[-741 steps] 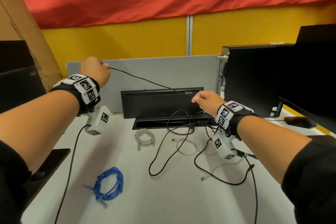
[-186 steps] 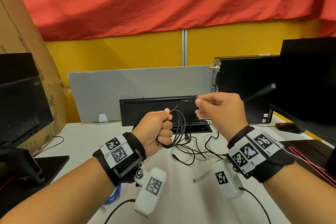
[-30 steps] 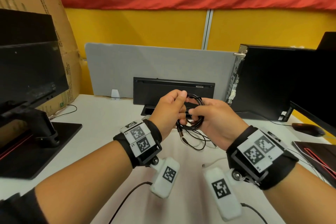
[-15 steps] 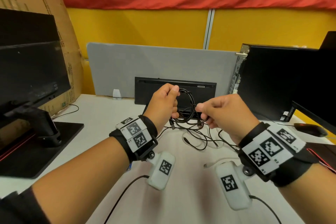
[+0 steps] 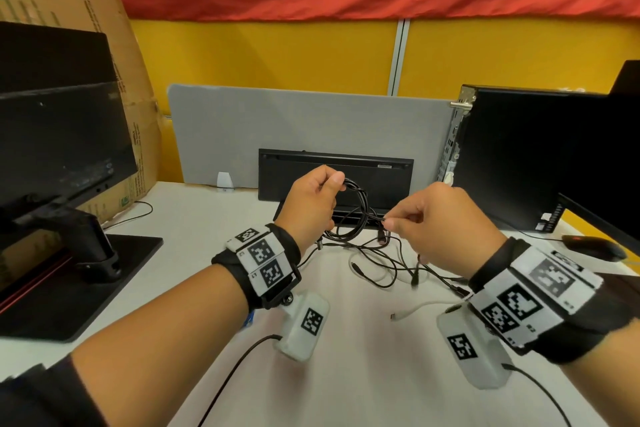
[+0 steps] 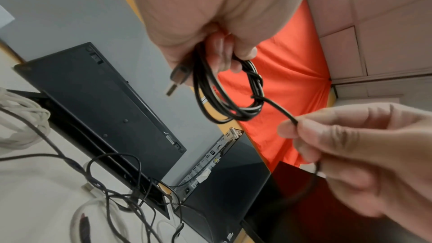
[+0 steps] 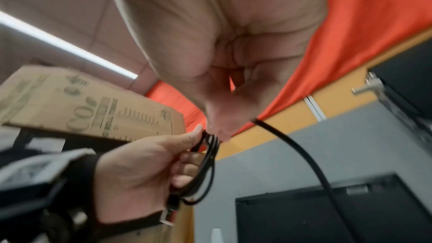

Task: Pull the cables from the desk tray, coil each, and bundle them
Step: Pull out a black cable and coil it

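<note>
My left hand (image 5: 313,199) grips a small coil of thin black cable (image 5: 356,215) above the desk, thumb on top of the loops (image 6: 224,97). A USB plug (image 6: 177,77) hangs from that fist. My right hand (image 5: 408,222) pinches the cable's free tail (image 6: 284,113) just right of the coil, pulled taut away from it; the tail (image 7: 304,156) runs down behind the fingers. The open black desk tray (image 5: 388,184) stands behind both hands. Loose black cables (image 5: 377,260) and a white cable (image 5: 415,307) lie tangled on the desk below.
A monitor (image 5: 59,135) on a stand occupies the left, with a cardboard box (image 5: 69,0) behind it. A black PC tower (image 5: 530,156), a second screen and a mouse (image 5: 594,246) sit at the right. A grey divider panel (image 5: 304,125) backs the tray.
My right hand has drawn away from the coil to the right, pulling the tail tight through the loops. The left hand keeps hold of the coil at about the same height.
</note>
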Motion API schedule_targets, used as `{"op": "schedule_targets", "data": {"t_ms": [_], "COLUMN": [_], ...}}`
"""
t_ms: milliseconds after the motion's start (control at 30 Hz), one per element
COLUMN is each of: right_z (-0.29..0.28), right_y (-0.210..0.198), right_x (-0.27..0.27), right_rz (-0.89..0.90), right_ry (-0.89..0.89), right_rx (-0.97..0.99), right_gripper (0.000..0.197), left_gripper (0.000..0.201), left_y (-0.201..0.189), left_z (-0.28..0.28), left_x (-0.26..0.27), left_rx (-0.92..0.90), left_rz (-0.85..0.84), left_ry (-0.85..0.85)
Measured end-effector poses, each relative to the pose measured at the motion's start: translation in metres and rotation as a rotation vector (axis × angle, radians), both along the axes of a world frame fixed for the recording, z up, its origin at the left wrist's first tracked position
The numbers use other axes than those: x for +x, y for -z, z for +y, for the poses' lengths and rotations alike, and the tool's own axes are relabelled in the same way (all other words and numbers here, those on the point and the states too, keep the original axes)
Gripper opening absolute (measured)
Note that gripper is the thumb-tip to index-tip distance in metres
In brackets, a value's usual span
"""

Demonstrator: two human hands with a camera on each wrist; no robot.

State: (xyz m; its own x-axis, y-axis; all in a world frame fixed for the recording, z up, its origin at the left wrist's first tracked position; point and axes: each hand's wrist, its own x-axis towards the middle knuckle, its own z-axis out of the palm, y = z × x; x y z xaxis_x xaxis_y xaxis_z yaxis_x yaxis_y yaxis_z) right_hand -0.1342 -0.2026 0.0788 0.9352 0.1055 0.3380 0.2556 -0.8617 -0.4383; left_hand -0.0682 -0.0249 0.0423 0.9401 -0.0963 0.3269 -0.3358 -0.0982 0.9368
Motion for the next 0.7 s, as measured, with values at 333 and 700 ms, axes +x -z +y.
{"op": "schedule_targets", "data": {"t_ms": [333, 700], "right_z": [0.01, 0.039], "right_y": [0.037, 0.04], "right_x": [0.017, 0.006], "right_rz": [-0.168, 0.133], "right_ry": [-0.009, -0.051], "right_rx": [0.448, 1.36], "right_gripper": [0.014, 0.017], "left_gripper": [0.026, 0.027], "left_y": [-0.003, 0.003], "left_z": [-0.012, -0.022], "left_x": [-0.012, -0.008], "left_rx": [-0.539, -0.657], "left_rz": [0.24, 0.227], "left_ry": [0.17, 0.108]}}
